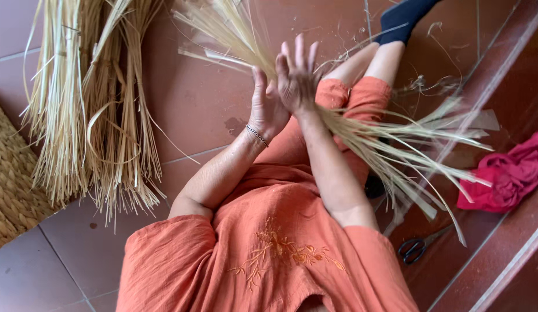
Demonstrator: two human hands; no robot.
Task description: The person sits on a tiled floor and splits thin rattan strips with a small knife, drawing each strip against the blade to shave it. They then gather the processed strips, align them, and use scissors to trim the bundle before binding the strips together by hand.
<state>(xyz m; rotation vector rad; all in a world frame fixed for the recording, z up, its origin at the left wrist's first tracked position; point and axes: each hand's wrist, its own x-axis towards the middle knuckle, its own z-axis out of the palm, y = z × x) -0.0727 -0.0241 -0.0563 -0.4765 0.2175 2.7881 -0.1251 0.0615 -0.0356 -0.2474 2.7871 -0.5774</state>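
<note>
A bundle of pale dried straw strands point(390, 144) runs slantwise from the upper middle to the lower right, across my lap. It is pressed between my two palms. My left hand point(266, 108), with a thin bracelet at the wrist, lies under and to the left of the strands. My right hand point(296, 75) lies flat against it from the other side, fingers stretched out and pointing up. The strand ends fan out loose above my hands point(223, 29) and at the lower right. I sit on the tiled floor in orange clothes.
A big heap of straw bundles point(90, 115) lies on the floor at left, beside a woven mat point(9, 185). A crumpled red cloth point(509, 173) and black-handled scissors point(416, 248) lie on the step at right. My dark-socked foot point(405, 20) reaches to the top.
</note>
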